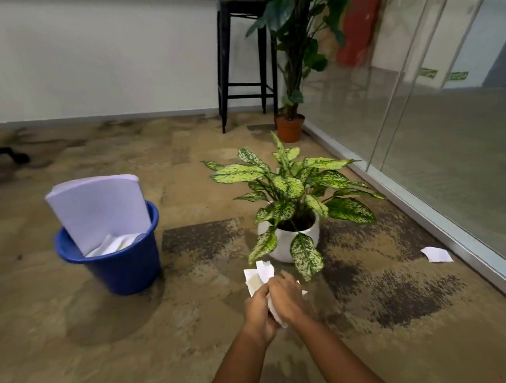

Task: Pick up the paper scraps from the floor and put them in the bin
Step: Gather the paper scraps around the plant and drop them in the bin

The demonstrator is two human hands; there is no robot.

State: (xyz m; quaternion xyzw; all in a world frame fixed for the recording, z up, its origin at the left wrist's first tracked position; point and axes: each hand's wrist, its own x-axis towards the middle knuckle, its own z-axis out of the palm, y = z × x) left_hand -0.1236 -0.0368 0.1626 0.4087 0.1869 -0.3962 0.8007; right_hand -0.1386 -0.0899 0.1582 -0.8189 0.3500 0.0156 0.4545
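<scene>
Glossy blue plastic bin (pixel 126 267), matt white paper scraps (pixel 258 275), rough mottled carpet (pixel 78 350).

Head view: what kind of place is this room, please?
Probably an office or lobby corner: a glass partition wall runs along the right, patterned carpet lies underfoot, and a tall black stool stands at the back.

Observed: left hand (pixel 257 312) and right hand (pixel 285 300) clasp a crumpled bundle of white paper scraps (pixel 258 275) just in front of the round white ceramic pot of speckled green leaves (pixel 281 244). The round blue plastic bin (pixel 126 270), holding curled white sheets (pixel 99 212), stands left of the pot. One flat white paper scrap (pixel 436 254) lies to the pot's right.
</scene>
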